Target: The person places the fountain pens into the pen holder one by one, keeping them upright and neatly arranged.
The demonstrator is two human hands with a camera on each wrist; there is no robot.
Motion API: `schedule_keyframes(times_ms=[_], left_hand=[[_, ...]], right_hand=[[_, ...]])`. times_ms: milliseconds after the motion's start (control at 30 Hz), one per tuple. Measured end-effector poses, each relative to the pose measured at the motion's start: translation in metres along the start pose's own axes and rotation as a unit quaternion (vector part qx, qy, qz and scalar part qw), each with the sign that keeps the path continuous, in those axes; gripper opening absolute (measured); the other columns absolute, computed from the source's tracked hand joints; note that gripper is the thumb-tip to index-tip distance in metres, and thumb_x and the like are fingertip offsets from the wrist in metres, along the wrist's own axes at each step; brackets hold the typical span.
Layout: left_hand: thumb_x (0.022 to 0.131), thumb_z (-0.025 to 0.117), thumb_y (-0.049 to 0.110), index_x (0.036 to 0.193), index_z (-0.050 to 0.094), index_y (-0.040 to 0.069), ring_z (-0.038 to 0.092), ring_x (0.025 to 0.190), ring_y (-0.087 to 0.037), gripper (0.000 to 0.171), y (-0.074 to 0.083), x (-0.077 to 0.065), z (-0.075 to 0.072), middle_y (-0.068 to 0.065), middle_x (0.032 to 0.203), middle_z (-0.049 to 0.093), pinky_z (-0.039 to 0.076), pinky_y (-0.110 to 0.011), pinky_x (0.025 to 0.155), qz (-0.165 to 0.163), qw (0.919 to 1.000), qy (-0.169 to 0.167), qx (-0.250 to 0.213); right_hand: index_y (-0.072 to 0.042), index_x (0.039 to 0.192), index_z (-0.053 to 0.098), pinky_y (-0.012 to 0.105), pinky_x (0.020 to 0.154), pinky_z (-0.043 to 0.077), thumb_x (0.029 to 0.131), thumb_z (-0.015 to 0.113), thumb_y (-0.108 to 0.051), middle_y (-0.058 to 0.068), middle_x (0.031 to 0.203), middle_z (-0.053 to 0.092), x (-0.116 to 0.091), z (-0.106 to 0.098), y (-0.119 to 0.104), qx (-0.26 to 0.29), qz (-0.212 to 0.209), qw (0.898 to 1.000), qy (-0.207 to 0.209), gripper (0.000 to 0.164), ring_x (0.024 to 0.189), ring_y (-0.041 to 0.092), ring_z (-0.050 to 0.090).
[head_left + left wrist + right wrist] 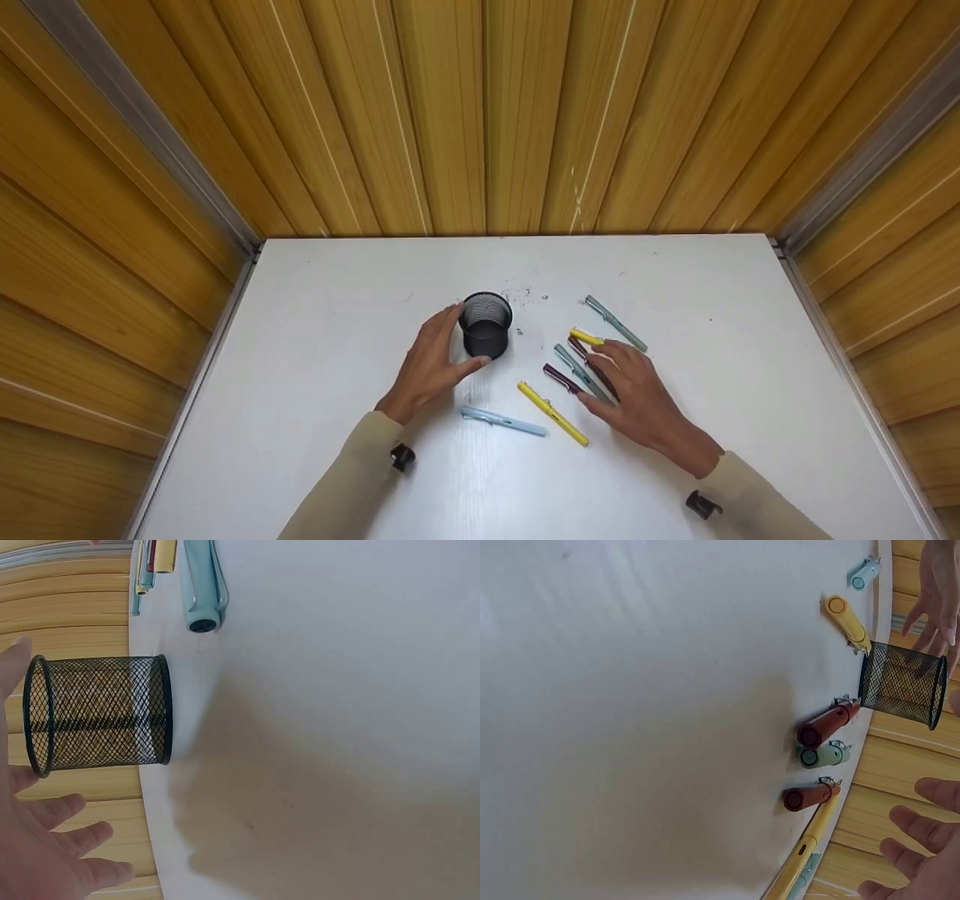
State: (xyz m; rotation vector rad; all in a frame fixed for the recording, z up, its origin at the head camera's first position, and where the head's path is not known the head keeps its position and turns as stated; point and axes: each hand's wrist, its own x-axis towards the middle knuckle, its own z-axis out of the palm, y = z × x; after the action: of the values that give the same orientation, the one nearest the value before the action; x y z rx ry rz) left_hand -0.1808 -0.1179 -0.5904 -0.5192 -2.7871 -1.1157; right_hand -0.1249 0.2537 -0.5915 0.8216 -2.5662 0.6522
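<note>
A black mesh pen holder (486, 343) stands upright on the white table. My left hand (426, 367) is at its left side, thumb and fingers spread around the rim; the left wrist view shows the fingers extended beside the mesh. My right hand (639, 391) hovers with spread fingers over a group of pens: a dark maroon pen (559, 377), a grey-green pen (573, 363), a reddish-brown pen (577, 346) and a yellow pen (584, 336). The hand partly hides them in the head view. In the right wrist view its fingers hold nothing.
Nearer the front lie a light blue pen (504, 421) and another yellow pen (553, 414). A second grey-green pen (616, 324) lies beyond the right hand. Yellow wood-patterned walls (517, 120) enclose the table (337, 285) at the back and sides.
</note>
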Motion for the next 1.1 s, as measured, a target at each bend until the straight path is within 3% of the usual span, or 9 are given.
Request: schedule_keyframes(times_ms=[233, 400, 700, 933, 1100], left_hand=[[0.093, 0.085, 0.058, 0.176, 0.028, 0.02, 0.033, 0.164, -0.032, 0.108, -0.001, 0.003, 0.007, -0.01, 0.177, 0.035, 0.036, -0.057, 0.128, -0.012, 0.999, 0.0, -0.043], [0.093, 0.086, 0.057, 0.177, 0.024, 0.02, 0.033, 0.163, -0.034, 0.111, 0.001, 0.007, 0.009, -0.013, 0.177, 0.034, 0.037, -0.06, 0.127, -0.027, 0.9976, -0.001, -0.064], [0.09, 0.089, 0.056, 0.177, 0.024, 0.019, 0.031, 0.165, -0.034, 0.115, 0.001, 0.019, 0.013, -0.012, 0.178, 0.034, 0.031, -0.061, 0.13, -0.058, 0.9926, -0.002, -0.107], [0.091, 0.092, 0.043, 0.175, 0.026, 0.01, 0.034, 0.163, -0.036, 0.112, -0.004, 0.03, 0.018, -0.017, 0.174, 0.041, 0.026, -0.059, 0.133, -0.034, 0.983, 0.002, -0.18], [0.091, 0.093, 0.036, 0.175, 0.024, 0.008, 0.035, 0.163, -0.035, 0.112, -0.008, 0.034, 0.015, -0.018, 0.174, 0.04, 0.026, -0.058, 0.133, -0.025, 0.979, -0.011, -0.202]], right_hand=[[0.002, 0.134, 0.073, 0.064, 0.107, 0.049, 0.088, 0.092, -0.028, 0.021, 0.139, 0.067, 0.0, 0.01, -0.01, 0.024, 0.0, 1.0, -0.014, 0.058, 0.134, 0.042, 0.058], [0.0, 0.134, 0.073, 0.061, 0.108, 0.05, 0.089, 0.091, -0.029, 0.019, 0.139, 0.067, 0.001, 0.015, -0.016, 0.033, 0.002, 0.999, -0.029, 0.057, 0.134, 0.039, 0.058], [-0.005, 0.135, 0.074, 0.064, 0.108, 0.052, 0.091, 0.09, -0.035, 0.013, 0.136, 0.069, 0.003, 0.022, -0.025, 0.04, 0.0, 0.998, -0.048, 0.056, 0.133, 0.034, 0.059], [-0.007, 0.135, 0.074, 0.061, 0.107, 0.053, 0.09, 0.091, -0.034, 0.008, 0.134, 0.069, 0.004, 0.03, -0.031, 0.045, -0.008, 0.998, -0.047, 0.055, 0.131, 0.029, 0.059], [-0.006, 0.132, 0.075, 0.054, 0.11, 0.051, 0.088, 0.093, -0.033, 0.01, 0.135, 0.069, 0.005, 0.038, -0.038, 0.056, -0.027, 0.997, -0.047, 0.054, 0.132, 0.028, 0.059]])
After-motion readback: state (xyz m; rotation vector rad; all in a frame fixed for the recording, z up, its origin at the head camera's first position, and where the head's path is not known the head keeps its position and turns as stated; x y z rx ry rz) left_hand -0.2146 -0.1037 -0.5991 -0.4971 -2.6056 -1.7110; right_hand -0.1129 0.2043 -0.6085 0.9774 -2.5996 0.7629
